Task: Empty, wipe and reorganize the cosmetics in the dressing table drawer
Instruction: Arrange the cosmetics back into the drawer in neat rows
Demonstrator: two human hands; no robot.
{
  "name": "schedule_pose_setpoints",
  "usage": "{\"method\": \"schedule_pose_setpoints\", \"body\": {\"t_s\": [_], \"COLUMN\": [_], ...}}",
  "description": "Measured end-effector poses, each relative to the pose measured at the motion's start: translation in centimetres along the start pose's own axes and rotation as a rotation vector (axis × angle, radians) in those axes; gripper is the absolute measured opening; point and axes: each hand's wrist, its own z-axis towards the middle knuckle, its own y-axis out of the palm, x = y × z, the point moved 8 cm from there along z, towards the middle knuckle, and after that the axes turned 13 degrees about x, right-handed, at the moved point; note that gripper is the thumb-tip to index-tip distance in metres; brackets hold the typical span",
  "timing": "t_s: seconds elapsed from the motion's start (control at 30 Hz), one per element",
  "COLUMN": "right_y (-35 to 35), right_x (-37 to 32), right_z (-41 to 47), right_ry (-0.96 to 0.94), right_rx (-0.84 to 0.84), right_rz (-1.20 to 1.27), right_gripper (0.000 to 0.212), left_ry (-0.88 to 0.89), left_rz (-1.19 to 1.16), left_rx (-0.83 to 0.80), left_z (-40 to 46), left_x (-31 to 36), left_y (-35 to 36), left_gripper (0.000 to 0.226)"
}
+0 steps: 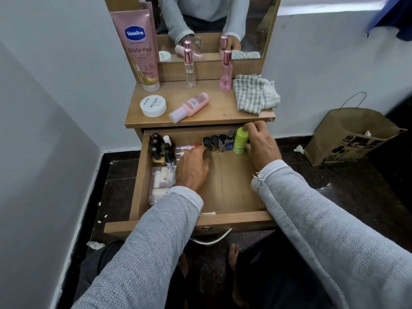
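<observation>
Open drawer, and the right hand is curling its fingers round the green bottle standing at the back right, beside a row of small dark bottles. Left hand is reaching mid-drawer, fingers loosely bent on the drawer floor near them, gripping nothing. Checked cloth is lying on the worktop

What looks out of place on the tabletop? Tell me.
The small pink bottle lies on its side on the tabletop, while the clear perfume bottle, pink perfume bottle and Vaseline tube stand upright. The checked cloth sits crumpled near the right edge.
</observation>
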Motion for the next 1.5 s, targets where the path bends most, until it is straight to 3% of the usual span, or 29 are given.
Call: {"method": "schedule_pose_setpoints", "body": {"t_s": [0.17, 0.33, 0.53, 1.5], "right_y": [-1.0, 2.5, 4.2, 4.3], "right_x": [-1.0, -2.0, -2.2, -2.9], "right_z": [-1.2, -3.5, -3.5, -3.9], "right_ry": [-0.028, 0.012, 0.054, 0.080], "right_rx": [0.056, -0.362, -0.505, -0.579], "right_rz": [0.026, -0.129, -0.228, -0.252], "right_gripper": [0.013, 0.014, 0.018, 0.027], "left_ry": [-0.005, 0.003, 0.010, 0.002], "left_rz": [0.003, -0.019, -0.017, -0.017], "left_rx": [-0.011, -0.014, -0.031, -0.039], "left_z": [0.0, 0.0, 0.0, 0.1], "left_x": [0.0, 0.2, 0.0, -0.3], "left_y": [0.2, 0.3, 0.7, 1.0], "left_gripper": [0.032, 0.035, 0.039, 0.040]}}
